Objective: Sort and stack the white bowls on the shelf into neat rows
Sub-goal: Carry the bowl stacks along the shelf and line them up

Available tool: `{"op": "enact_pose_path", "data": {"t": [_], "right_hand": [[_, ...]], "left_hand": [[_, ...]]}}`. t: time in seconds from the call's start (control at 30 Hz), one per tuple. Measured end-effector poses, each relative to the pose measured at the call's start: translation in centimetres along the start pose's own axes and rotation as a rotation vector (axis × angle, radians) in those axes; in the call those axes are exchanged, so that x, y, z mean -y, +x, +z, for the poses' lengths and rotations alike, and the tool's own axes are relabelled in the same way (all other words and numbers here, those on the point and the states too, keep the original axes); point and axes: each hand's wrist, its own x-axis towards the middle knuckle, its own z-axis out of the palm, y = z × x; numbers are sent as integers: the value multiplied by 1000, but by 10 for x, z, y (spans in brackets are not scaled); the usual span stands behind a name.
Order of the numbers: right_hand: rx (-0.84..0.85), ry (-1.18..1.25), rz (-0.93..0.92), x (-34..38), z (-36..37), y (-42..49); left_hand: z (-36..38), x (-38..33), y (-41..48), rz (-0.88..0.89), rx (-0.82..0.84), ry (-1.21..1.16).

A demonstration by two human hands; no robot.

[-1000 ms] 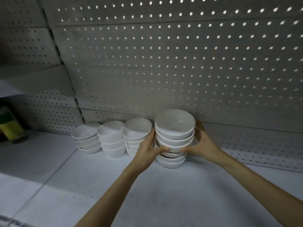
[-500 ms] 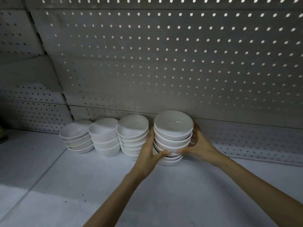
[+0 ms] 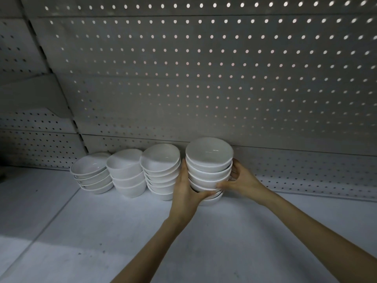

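Four stacks of white bowls stand in a row along the back of the white shelf point(image 3: 102, 231). The rightmost and tallest stack point(image 3: 209, 160) rests on the shelf and is held from both sides. My left hand point(image 3: 186, 193) grips its left side, thumb curled under the lower bowls. My right hand point(image 3: 242, 181) grips its right side, fingers wrapped behind. To its left stand a stack of several bowls point(image 3: 161, 166), a stack of three deeper bowls point(image 3: 126, 170) and a tilted stack of shallow bowls point(image 3: 91, 172).
A perforated metal back panel point(image 3: 224, 88) rises right behind the stacks. A shelf bracket point(image 3: 34, 94) juts out at the upper left. A seam runs across the shelf floor at the lower left.
The tall stack has shifted slightly back and left, closer to the neighbouring stack, with both hands still on it. The camera has panned, dropping the green object at the far left out of view.
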Motion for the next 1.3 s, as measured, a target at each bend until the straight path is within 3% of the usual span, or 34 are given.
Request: {"op": "enact_pose_path", "data": {"t": [0.6, 0.8, 1.17, 1.3], "right_hand": [[-27, -66, 4, 14, 11, -14], [-115, -87, -2, 23, 22, -22], [-224, -120, 2, 41, 39, -50], [-273, -310, 54, 46, 33, -71]], "left_hand": [[-1, -5, -8, -29, -12, 24], [-23, -11, -22, -8, 91, 14], [-74, -36, -26, 39, 230, 205], [-81, -46, -31, 73, 222, 339]]}}
